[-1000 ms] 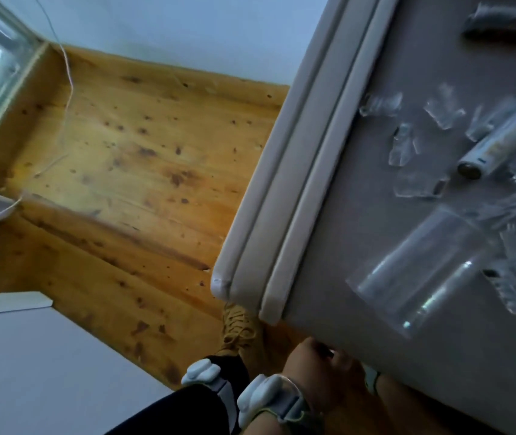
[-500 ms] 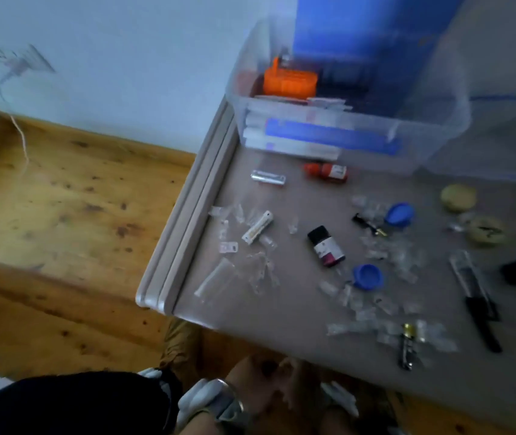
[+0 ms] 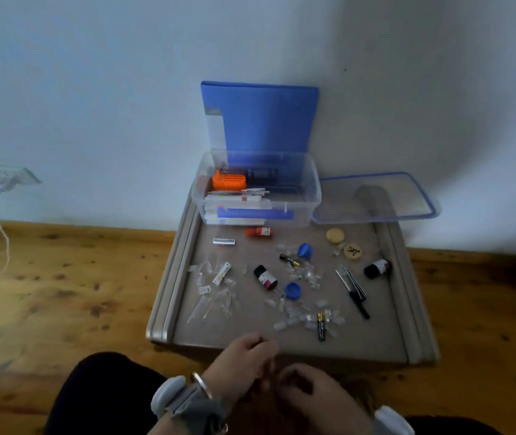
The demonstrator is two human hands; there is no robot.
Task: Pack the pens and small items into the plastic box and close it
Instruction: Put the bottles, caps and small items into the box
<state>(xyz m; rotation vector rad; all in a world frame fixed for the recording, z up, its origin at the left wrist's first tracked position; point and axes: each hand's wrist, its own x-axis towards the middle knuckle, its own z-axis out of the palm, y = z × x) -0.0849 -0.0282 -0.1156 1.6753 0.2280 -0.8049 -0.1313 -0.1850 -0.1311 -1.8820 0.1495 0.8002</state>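
At the near edge of the low grey table (image 3: 250,335), my left hand (image 3: 244,362) and right hand (image 3: 316,394) sit close together with the fingers curled inward. It is too blurred there for me to tell whether either one pinches anything. A grey wrist band (image 3: 184,400) wraps my left wrist.

Just past my fingers, at one o'clock, a battery (image 3: 321,326) lies among clear plastic bits (image 3: 297,318). Further out at twelve, a dark bottle (image 3: 265,277) lies on its side, with one blue cap (image 3: 292,290) just beside it and a second blue cap (image 3: 305,250) beyond. At two o'clock lie a black pen (image 3: 357,301) and another dark bottle (image 3: 377,268); at eleven, a white stick (image 3: 222,273) lies amid more clear scraps.

At the far edge, at twelve o'clock, stands the plastic box (image 3: 311,186) — open, with boxed pens (image 3: 241,211) and an orange case (image 3: 229,181) already inside. Its lid (image 3: 429,204) lies flat just to the right, at one o'clock, partly overhanging the table. A blue folder (image 3: 263,117) leans against the wall behind the box, and an orange bottle (image 3: 258,232) lies just in front of it.
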